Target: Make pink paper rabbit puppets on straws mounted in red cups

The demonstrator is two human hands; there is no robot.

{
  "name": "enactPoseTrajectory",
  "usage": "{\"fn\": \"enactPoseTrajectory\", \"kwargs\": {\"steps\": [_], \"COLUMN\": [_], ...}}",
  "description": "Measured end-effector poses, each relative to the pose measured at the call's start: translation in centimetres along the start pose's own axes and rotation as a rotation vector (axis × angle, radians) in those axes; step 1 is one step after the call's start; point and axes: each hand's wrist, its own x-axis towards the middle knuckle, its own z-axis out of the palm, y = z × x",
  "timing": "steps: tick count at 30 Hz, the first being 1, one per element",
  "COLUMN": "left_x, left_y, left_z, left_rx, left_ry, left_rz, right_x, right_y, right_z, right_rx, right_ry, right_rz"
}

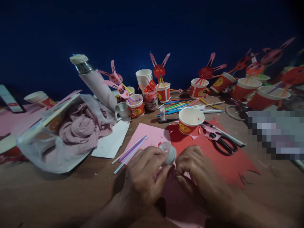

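My left hand (146, 169) is closed around a roll of clear tape (170, 152), which stands out between thumb and fingers. Close by on the right, my right hand (193, 167) has its fingers curled in a pinch beside the roll; what they hold is hidden. Beneath both hands lie pink paper (154, 131) and a torn-edged red sheet (228, 164). Purple, white and pale blue sticks (133, 150) rest left of my left hand. Beyond my hands stands a red-and-white paper cup (191, 118), and black-handled scissors (224, 144) lie on the red sheet.
Several paper cups with rabbit-faced figures (159, 71) line the back. A tilted white flask (95, 84), a grey mug (123, 110) and a plastic bag with pink cloth (80, 123) stand left. Coloured pens (175, 107) lie mid-table; a blurred-out object (277, 133) is at right.
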Motion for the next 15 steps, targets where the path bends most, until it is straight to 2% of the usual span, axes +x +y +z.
{"fn": "enactPoseTrajectory", "kwargs": {"steps": [9,12,15], "left_x": [0.6,0.6,0.6], "left_y": [0.0,0.2,0.2], "left_z": [-0.6,-0.5,-0.4], "left_rx": [0.03,0.033,0.036], "left_ry": [-0.078,-0.136,-0.16], "left_rz": [-0.146,-0.129,-0.1], "right_x": [0.0,-0.1,-0.1], "right_y": [0.8,1.1,1.0], "right_z": [0.3,0.5,0.4], "right_rx": [0.004,-0.021,-0.022], "right_ry": [0.047,0.05,0.076], "right_rz": [0.132,0.19,0.187]}}
